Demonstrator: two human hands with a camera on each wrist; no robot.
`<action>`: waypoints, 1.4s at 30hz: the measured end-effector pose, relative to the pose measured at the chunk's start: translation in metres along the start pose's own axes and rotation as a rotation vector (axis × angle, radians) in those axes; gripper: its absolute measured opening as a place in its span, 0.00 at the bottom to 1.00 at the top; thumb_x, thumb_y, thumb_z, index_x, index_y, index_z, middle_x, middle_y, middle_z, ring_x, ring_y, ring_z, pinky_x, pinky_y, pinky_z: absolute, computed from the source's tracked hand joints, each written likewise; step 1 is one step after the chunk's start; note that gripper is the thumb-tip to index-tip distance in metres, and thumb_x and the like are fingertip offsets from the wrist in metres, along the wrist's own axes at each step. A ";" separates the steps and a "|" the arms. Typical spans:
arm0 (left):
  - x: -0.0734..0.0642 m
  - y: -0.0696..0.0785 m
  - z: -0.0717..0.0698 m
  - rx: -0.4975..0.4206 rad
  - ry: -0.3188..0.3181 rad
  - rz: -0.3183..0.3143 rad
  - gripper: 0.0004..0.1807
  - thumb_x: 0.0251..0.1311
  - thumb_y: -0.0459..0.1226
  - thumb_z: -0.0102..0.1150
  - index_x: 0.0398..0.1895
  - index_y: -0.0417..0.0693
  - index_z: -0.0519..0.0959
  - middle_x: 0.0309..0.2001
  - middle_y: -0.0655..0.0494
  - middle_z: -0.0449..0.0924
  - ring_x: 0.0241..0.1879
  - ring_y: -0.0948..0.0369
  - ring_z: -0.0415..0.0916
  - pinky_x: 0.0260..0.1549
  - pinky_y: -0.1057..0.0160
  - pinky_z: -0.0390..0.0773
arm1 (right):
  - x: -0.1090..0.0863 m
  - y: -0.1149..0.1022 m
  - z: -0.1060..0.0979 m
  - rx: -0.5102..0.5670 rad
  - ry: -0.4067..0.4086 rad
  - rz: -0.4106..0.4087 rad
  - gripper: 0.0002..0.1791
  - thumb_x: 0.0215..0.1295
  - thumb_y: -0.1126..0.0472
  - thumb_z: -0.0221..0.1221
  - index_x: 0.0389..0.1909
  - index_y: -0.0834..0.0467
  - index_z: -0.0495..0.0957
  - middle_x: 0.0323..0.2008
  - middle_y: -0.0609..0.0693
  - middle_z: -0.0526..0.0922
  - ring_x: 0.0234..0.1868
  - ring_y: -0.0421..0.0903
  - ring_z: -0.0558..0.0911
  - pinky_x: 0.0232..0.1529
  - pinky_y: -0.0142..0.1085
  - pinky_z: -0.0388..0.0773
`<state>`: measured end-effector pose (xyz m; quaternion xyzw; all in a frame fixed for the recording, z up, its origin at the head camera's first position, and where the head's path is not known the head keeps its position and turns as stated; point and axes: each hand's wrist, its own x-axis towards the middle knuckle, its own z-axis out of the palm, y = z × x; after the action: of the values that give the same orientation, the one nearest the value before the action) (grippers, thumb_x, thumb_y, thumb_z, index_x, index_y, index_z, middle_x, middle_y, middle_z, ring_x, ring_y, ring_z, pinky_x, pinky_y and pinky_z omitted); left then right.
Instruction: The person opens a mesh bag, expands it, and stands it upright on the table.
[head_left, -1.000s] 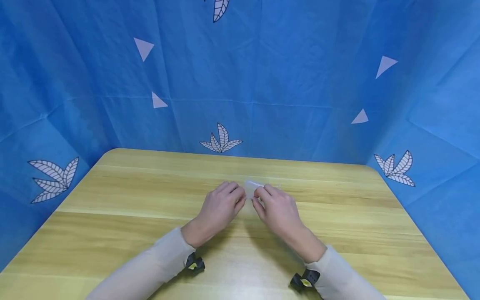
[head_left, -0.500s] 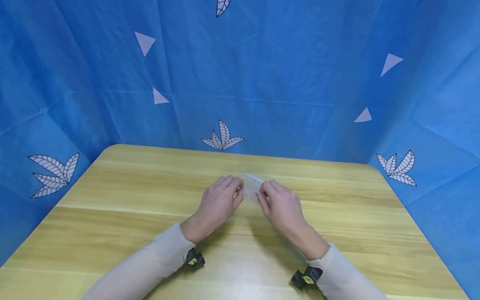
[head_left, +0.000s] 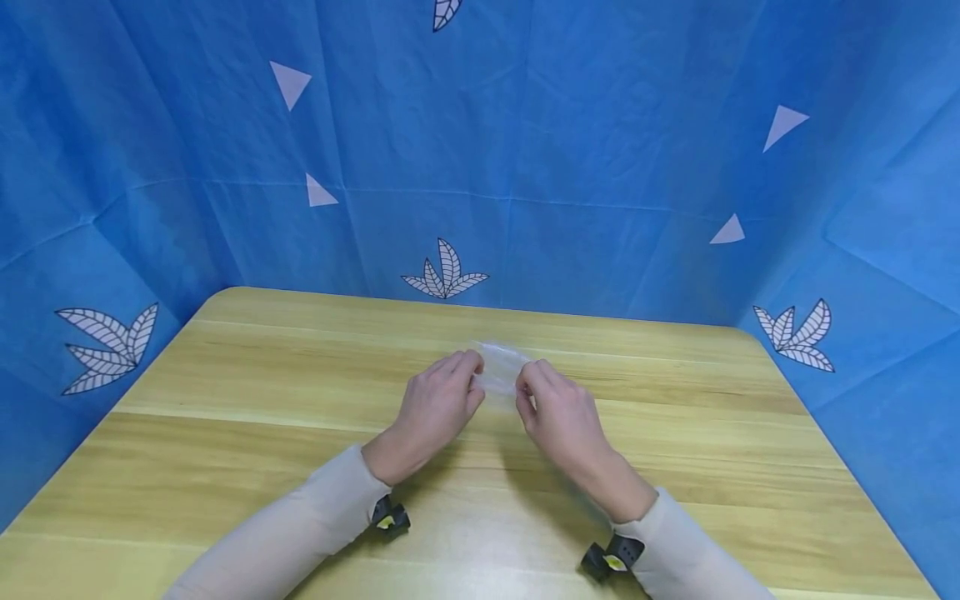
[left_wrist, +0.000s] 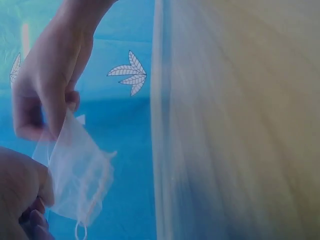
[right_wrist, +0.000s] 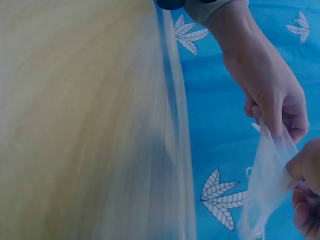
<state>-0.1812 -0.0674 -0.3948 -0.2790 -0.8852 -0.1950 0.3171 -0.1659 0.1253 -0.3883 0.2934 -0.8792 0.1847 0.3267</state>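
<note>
Between the two hands spreads a small sheer white drawstring bag [head_left: 501,367], see-through and held above the table. My left hand [head_left: 438,400] pinches its left edge between thumb and fingers. On the opposite side, the right hand [head_left: 562,412] pinches the other edge. The left wrist view shows the bag [left_wrist: 80,175] fanned out, with a white cord along its far edge and a thin loop hanging at the bottom. Seen from the right wrist, the bag [right_wrist: 267,175] stretches from one hand's fingertips to the other's.
A light wood-grain table [head_left: 262,358] lies under both hands. Blue curtain [head_left: 585,150] with white leaf and triangle prints encloses its back and sides. Each wrist wears a small black camera on a strap, over light sleeves [head_left: 300,517].
The hands have drawn slightly apart, and more of the sheer bag shows stretched between them. Both keep pinching it. The head view has tilted a little downward.
</note>
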 end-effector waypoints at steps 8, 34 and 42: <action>0.001 0.003 -0.001 -0.080 0.010 -0.007 0.07 0.55 0.28 0.59 0.36 0.45 0.75 0.25 0.60 0.70 0.20 0.67 0.64 0.16 0.70 0.65 | 0.000 -0.002 -0.002 -0.029 -0.066 0.132 0.15 0.54 0.64 0.70 0.36 0.57 0.72 0.30 0.47 0.77 0.18 0.42 0.71 0.16 0.35 0.67; 0.001 0.005 -0.003 -0.071 -0.034 -0.034 0.07 0.60 0.34 0.62 0.40 0.45 0.76 0.30 0.57 0.74 0.18 0.67 0.63 0.12 0.72 0.61 | 0.000 -0.005 -0.002 -0.036 -0.013 0.016 0.05 0.60 0.62 0.67 0.32 0.55 0.79 0.27 0.45 0.76 0.21 0.41 0.73 0.17 0.34 0.69; 0.001 0.004 -0.003 -0.051 -0.006 -0.029 0.05 0.58 0.30 0.62 0.36 0.47 0.77 0.25 0.61 0.74 0.16 0.68 0.63 0.11 0.71 0.60 | 0.000 -0.006 0.001 -0.023 0.018 -0.021 0.07 0.59 0.64 0.68 0.29 0.55 0.77 0.25 0.45 0.76 0.21 0.41 0.72 0.16 0.33 0.69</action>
<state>-0.1782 -0.0656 -0.3918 -0.2746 -0.8849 -0.2214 0.3041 -0.1630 0.1202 -0.3883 0.2973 -0.8752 0.1736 0.3398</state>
